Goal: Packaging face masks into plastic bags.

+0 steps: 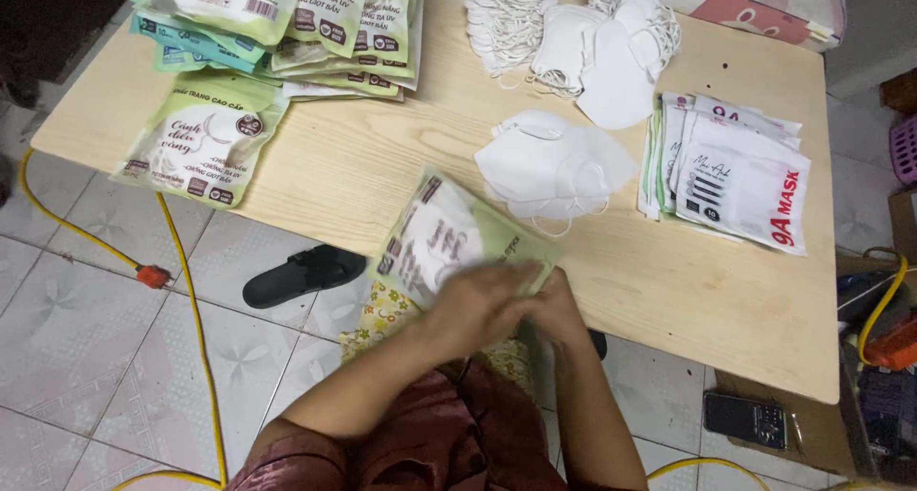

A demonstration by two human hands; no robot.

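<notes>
Fingers of both hands pressed together on the near right end of a green-and-white pouch (449, 238), motion-blurred, so exact grip hard to tell; left hand (478, 305) laid flat over the pouch's edge, right hand (559, 309) closed beside it, touching. Pouch tilted, at the near edge of the wooden table (363, 157), partly overhanging it, with a white oval panel and small dark labels at its corners.

Just beyond, towards the far right: a loose heap of white masks (554, 166). Farther still, a bigger pile of masks with tangled ear loops (573, 32).

At the right: a fanned stack of white packs (735, 171) with red lettering, black stripes and green edges.

At the far left: a spread pile of green pouches (287, 23), some teal; 1 more green pouch (205, 138) lying apart at the left edge.

On the tiled floor, near left: a black slipper (301, 273) and a yellow cable (186, 300) with an orange connector.
</notes>
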